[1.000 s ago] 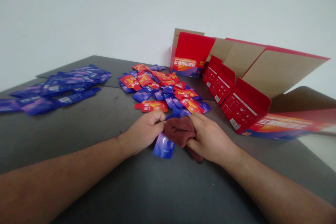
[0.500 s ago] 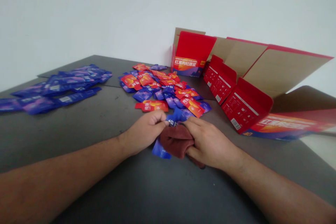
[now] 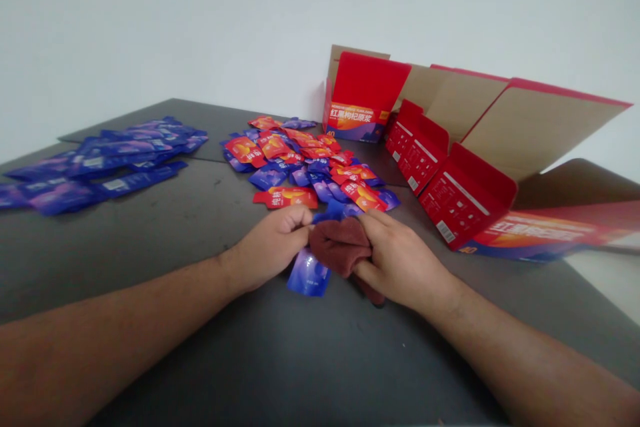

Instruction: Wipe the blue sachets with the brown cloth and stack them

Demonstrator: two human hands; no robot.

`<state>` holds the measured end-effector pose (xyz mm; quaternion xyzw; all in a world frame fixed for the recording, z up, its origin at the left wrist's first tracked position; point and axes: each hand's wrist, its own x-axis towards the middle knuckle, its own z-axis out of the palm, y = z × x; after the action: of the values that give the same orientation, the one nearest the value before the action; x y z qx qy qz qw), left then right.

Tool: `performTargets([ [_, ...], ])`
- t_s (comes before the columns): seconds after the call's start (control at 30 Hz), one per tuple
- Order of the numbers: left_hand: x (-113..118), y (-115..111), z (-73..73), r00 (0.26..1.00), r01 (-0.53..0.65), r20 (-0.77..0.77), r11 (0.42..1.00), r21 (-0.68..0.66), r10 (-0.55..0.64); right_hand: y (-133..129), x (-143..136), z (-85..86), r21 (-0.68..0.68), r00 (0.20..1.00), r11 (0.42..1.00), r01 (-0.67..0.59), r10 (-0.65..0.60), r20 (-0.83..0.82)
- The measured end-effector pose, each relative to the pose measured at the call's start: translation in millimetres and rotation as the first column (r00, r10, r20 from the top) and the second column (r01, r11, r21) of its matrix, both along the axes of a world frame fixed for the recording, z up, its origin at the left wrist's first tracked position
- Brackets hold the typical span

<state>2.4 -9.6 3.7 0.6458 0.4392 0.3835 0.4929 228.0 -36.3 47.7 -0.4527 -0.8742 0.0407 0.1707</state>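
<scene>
Between my hands hangs a blue-purple sachet (image 3: 308, 275), its lower end showing below a brown cloth (image 3: 339, 245). My left hand (image 3: 281, 237) is closed in a pinch on the sachet's upper left end. The folded cloth is gripped by my right hand (image 3: 395, 255) and lies against the sachet, covering its middle. Just beyond my fingers is a mixed pile of red sachets (image 3: 291, 197) and blue sachets (image 3: 270, 175), lying loosely over one another on the dark table (image 3: 225, 360).
A stack of long blue packets (image 3: 135, 147) lies at the left. Along the right stand open red cartons with raised flaps: one at the back (image 3: 357, 121), others (image 3: 467, 197) nearer, and a larger printed one (image 3: 535, 237) at the right edge. A pale wall rises behind.
The cloth has moved slightly up over the sachet, covering its lettered top and baring more of its lower end. Both hands keep their hold. The whole view has shifted slightly.
</scene>
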Motion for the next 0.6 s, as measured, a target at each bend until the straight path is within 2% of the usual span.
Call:
performTargets([
  [0.07,-0.2,0.1,-0.9,1.000,0.000,-0.002,1.000,-0.008,0.000,1.1,0.5,-0.3,0.009,0.998,0.998,0.055,-0.055,-0.012],
  [0.1,-0.4,0.0,-1.0,1.000,0.000,-0.009,1.000,-0.005,0.000,1.0,0.4,-0.3,-0.002,0.999,0.999,0.043,-0.043,-0.006],
  [0.23,-0.9,-0.1,-0.3,0.999,0.005,-0.052,0.999,0.033,-0.003,-1.6,-0.4,-0.4,-0.058,0.990,0.990,-0.129,0.131,0.041],
  [0.27,-1.0,0.0,-0.1,0.999,0.006,-0.054,0.999,0.039,-0.004,-1.5,-0.2,-0.5,-0.051,0.991,0.991,-0.127,0.129,0.040],
  [0.37,-1.4,0.1,0.0,0.999,0.008,-0.052,0.999,0.033,-0.007,1.7,1.3,-0.5,-0.003,1.000,1.000,-0.004,0.004,0.003],
  [0.43,-1.5,0.0,0.3,0.998,0.012,-0.057,0.999,0.031,-0.010,3.6,1.8,-0.6,0.002,0.999,0.999,0.035,-0.035,-0.016],
  [0.6,-1.8,0.2,0.7,0.997,0.018,-0.077,0.998,0.054,-0.013,1.6,0.0,-1.2,-0.037,0.997,0.996,-0.082,0.082,0.015],
])
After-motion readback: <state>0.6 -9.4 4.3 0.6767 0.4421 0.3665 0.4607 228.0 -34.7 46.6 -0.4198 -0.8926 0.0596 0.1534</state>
